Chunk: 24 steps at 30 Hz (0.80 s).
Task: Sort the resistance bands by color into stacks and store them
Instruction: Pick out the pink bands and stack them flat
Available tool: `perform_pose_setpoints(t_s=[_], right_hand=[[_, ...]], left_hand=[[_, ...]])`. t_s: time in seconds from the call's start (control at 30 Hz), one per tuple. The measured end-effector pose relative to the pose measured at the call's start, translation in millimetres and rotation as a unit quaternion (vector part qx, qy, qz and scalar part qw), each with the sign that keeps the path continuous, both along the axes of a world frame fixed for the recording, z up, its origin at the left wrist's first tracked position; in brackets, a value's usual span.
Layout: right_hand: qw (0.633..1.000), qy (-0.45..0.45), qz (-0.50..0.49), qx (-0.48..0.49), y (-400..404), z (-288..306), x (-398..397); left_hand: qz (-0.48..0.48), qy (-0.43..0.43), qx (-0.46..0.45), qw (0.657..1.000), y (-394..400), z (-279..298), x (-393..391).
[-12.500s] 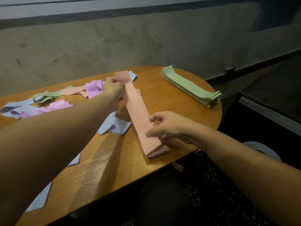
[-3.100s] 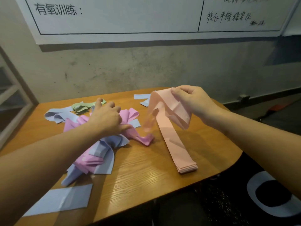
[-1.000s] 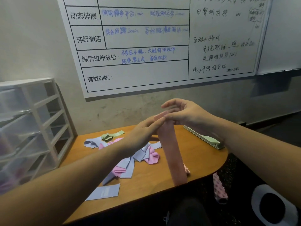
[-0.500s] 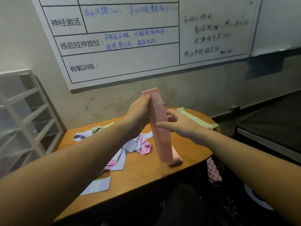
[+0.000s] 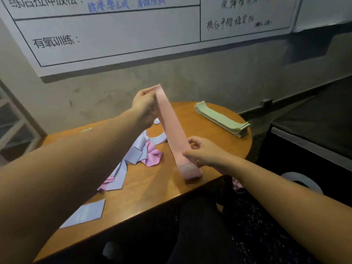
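A salmon-pink resistance band (image 5: 171, 130) is stretched straight and slanted above the wooden table (image 5: 152, 187). My left hand (image 5: 143, 105) pinches its upper end, raised over the table's back. My right hand (image 5: 202, 153) pinches its lower end, just over the stack of salmon-pink bands (image 5: 192, 173) near the table's front edge. A neat stack of green bands (image 5: 221, 119) lies at the table's right back. A loose heap of blue and pink bands (image 5: 137, 155) lies in the middle, partly hidden by my left arm.
A blue card or folded band (image 5: 83, 216) lies near the front left edge. A white shelf unit (image 5: 11, 121) stands at the left. A whiteboard (image 5: 133, 31) hangs on the wall behind. Something pink (image 5: 237, 184) lies on the dark floor under the table's right.
My right hand has slid down the salmon-pink band to its lower end, and the band has tilted lower toward the stack. The camera has dipped and turned a little to the right.
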State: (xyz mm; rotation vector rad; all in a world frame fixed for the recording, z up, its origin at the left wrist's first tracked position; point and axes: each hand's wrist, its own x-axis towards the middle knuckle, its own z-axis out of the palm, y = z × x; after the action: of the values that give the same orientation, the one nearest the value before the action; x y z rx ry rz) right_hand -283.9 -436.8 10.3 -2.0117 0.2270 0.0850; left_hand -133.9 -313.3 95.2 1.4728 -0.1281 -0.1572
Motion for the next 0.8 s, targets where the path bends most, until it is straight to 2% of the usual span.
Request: perform_pose_setpoints(t_s=[0.13,0.27,0.47,0.6,0.8], right_hand=[[0.999,0.036,-0.021,0.013,-6,-12,12],[0.997,0.044,-0.043,-0.037,-14,-20,30],[0.991,0.094,-0.008,-0.095,-26,-33,47],[0.981,0.120,0.013,-0.149,-30,-42,52],[0.975,0.126,0.022,-0.181,-35,-47,52]], left_hand=[[0.029,0.015,0.025,0.999,-12,-21,27],[0.027,0.043,0.034,0.998,-23,-39,49],[-0.009,0.043,0.098,0.994,-37,-80,88],[-0.043,0.022,0.186,0.981,-42,-110,114],[-0.057,-0.060,0.309,0.947,-43,-135,131]])
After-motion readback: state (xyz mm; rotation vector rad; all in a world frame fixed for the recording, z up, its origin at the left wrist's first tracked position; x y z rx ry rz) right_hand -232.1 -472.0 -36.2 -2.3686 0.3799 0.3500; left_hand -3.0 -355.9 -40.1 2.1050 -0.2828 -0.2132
